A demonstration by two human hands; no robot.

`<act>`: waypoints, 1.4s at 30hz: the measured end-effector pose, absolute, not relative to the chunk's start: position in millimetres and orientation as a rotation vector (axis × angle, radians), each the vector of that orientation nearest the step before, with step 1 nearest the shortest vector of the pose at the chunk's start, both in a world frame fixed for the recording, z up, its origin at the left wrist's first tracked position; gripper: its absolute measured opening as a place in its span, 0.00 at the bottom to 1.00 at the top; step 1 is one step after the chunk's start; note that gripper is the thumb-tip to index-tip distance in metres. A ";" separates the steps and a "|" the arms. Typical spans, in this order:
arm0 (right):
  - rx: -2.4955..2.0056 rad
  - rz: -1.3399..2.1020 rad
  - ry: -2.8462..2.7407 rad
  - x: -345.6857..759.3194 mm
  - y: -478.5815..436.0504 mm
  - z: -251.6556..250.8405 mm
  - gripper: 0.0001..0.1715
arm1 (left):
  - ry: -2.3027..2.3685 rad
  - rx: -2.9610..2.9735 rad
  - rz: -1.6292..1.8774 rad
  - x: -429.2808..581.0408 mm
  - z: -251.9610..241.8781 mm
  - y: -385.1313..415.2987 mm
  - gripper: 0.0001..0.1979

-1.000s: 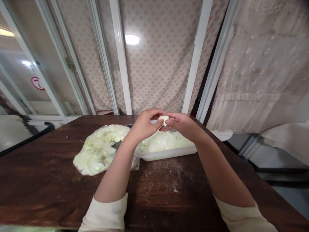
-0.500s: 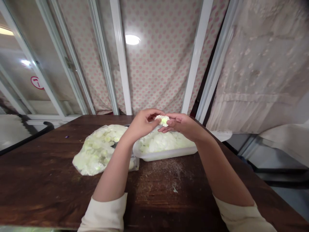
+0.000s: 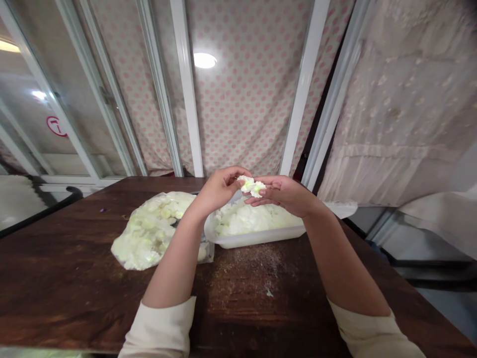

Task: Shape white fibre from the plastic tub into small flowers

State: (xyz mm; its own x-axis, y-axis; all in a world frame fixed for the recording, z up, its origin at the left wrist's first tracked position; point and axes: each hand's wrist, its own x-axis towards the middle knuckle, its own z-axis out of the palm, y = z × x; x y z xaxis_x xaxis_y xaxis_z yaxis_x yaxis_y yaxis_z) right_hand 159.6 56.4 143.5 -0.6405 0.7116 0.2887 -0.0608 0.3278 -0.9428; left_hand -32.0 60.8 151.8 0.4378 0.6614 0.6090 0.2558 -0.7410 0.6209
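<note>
Near the middle of the frame, just above the tub, the left hand (image 3: 221, 189) is closed to a pinch, thumb against fingertips, with a small white flower (image 3: 245, 183) between them. Right beside it, the right hand (image 3: 286, 193) pinches a second flower (image 3: 258, 189) between thumb and fingers, its other fingers loosely spread and pointing toward the left of the frame. The two blooms look to be touching or overlapping, both ruffled and pale green at the centre; whether they are joined I cannot tell.

Below the hands, at centre right, a white plastic tub (image 3: 261, 239) holds a heap of white petals (image 3: 246, 219). To its left, partly behind the left forearm, lies a clear plastic bag (image 3: 149, 231) full of white and pale green flowers. Both rest on a dark wooden table (image 3: 74, 288). Fine pale crumbs (image 3: 253, 268) are scattered in front of the tub, with a small white scrap (image 3: 269, 293) among them. Across the top centre hangs a curtain (image 3: 242, 109) with pink dots, behind white window frames (image 3: 186, 89).
</note>
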 end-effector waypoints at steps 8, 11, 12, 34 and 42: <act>-0.667 1.364 -1.940 157.8 54.0 144.2 0.23 | 1.076 2.024 1.520 -35.1 146.9 72.8 0.10; -0.640 1.552 -2.187 148.7 46.2 142.5 0.22 | 1.185 1.960 1.529 -34.9 144.4 77.2 0.11; -0.613 1.637 -2.313 142.8 43.0 139.9 0.20 | 1.204 1.972 1.509 -34.0 143.8 77.6 0.11; -1.039 0.352 -3.023 96.7 -7.1 117.2 0.18 | 1.235 2.319 1.091 -25.0 141.4 65.5 0.07; -1.099 0.430 -2.204 171.8 31.3 150.2 0.24 | 0.891 2.227 1.128 -24.3 153.4 48.5 0.10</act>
